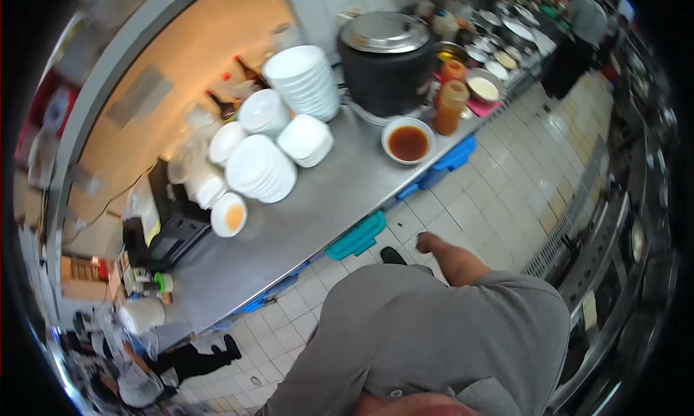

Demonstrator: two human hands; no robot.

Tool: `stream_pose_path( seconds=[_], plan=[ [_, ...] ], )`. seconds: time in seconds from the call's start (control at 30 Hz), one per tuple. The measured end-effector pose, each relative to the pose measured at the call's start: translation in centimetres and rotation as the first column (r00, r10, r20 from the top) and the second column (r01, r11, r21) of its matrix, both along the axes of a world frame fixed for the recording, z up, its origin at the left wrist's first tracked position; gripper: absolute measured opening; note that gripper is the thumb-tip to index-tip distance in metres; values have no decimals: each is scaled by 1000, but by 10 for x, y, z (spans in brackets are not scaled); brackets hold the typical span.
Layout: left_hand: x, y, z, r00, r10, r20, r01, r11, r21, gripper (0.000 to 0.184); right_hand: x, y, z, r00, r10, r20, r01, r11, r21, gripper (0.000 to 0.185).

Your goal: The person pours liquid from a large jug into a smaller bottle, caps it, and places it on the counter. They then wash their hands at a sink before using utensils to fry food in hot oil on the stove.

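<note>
My right hand point(426, 242) hangs low past the grey sleeve, over the tiled floor near a dark shoe point(392, 255). It is small and blurred, so its fingers and anything in them cannot be made out. My left hand is out of sight. Nearest on the steel counter point(325, 188) is a white bowl of dark red sauce point(408, 143), beside orange squeeze bottles point(451, 106) and a large black pot with a metal lid point(387, 69). Farther left stand stacked white bowls point(300, 80) and stacked white dishes point(260, 166).
Teal point(356, 235) and blue point(455, 154) lids or bins jut out below the counter edge. A black appliance point(173, 224) sits at the counter's left. One person point(585, 26) stands at the upper right, others point(141, 383) at the lower left. Metal kitchen equipment point(596, 264) lines the right.
</note>
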State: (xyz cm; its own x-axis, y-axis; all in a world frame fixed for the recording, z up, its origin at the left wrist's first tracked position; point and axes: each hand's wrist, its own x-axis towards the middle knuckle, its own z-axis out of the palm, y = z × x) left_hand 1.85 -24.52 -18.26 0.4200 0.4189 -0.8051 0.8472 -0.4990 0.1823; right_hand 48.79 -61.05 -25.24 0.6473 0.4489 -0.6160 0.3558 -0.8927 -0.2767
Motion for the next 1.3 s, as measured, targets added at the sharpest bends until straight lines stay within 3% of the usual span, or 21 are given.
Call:
stream_pose_path(
  seconds=[0.13, 0.23, 0.27, 0.33, 0.37, 0.43, 0.47, 0.53, 0.57, 0.6, 0.63, 0.67, 0.77, 0.83, 0.87, 0.9, 0.97, 1.0, 1.17, 1.2, 1.3],
  plan=[
    [16, -28, -49, 987, -26, 162, 47, 991, -126, 44, 70, -166, 19, 876, -475, -82, 460, 875, -151, 17],
    [44, 1, -71, 962, -26, 270, 69, 986, -154, 41, 83, -234, 83, 830, -551, 86, 558, 813, -165, 19],
    [60, 14, -68, 947, -33, 320, 87, 984, -155, 40, 92, -263, 43, 813, -569, 120, 581, 788, -201, 21],
    [106, 31, -3, 884, -350, 308, 359, 933, 29, 40, 89, -271, 64, 684, -729, 35, 719, 665, -204, 18],
    [123, 36, -7, 903, -241, 355, 201, 969, 146, 36, 86, -273, 54, 684, -729, 38, 719, 664, -202, 18],
    [165, 40, 26, 851, -204, 483, 293, 949, -114, 32, 78, -277, -11, 864, -502, -32, 474, 834, -280, 14],
    [194, 22, 68, 854, -280, 439, 319, 948, -16, 32, 76, -272, -55, 893, -431, -128, 385, 880, -276, 10],
    [238, -9, 109, 741, -433, 514, 382, 901, 207, 35, 27, -206, 20, 713, -683, -162, 673, 730, -117, 18],
    [251, -15, 102, 597, -506, 623, 387, 861, 329, 37, 7, -193, -19, 848, -526, -61, 528, 849, 18, 29],
    [269, -28, 122, 628, -473, 618, 375, 880, 292, 39, -3, -199, -97, 992, 109, -59, -103, 990, 100, 38],
    [292, -45, 153, 657, -430, 619, 354, 901, 251, 41, -29, -140, 28, 935, -293, -198, 295, 955, -20, 39],
    [312, -57, 173, 706, -308, 638, 292, 947, 134, 40, -45, -123, 19, 985, -50, -166, 51, 999, 3, 40],
    [373, -80, 240, 660, -137, 739, 174, 984, 28, 35, -27, -110, 26, 973, -142, -182, 145, 989, 7, 40],
    [407, -83, 273, 592, -73, 803, 139, 990, -13, 33, -13, -133, 62, 677, -497, -543, 580, 815, -24, 39],
    [420, -86, 294, 540, -20, 841, 137, 988, -64, 30, -1, -162, 35, 814, -326, -481, 406, 911, 71, 35],
    [436, -86, 317, 472, 22, 881, 145, 984, -102, 27, 16, -164, 62, 787, -450, -422, 446, 888, -114, 36],
    [458, -83, 351, 363, 151, 920, 179, 957, -228, 17, 42, -187, 69, 968, -227, -111, 196, 951, -240, 35],
    [471, -81, 367, 360, 146, 922, 175, 960, -220, 17, 58, -205, 33, 971, -173, -165, 98, 918, -385, 32],
    [562, -82, 441, 142, -61, 988, 137, 990, 42, 25, 110, -215, 8, 815, 550, -184, -580, 776, -247, 21],
    [587, -84, 454, 122, -121, 985, 110, 988, 108, 28, 119, -216, -25, 924, 159, -347, -240, 949, -205, 17],
    [667, -111, 492, 45, -200, 979, 35, 979, 199, 32, 165, -215, -39, 898, 385, -214, -423, 889, -177, 29]
  ],
)
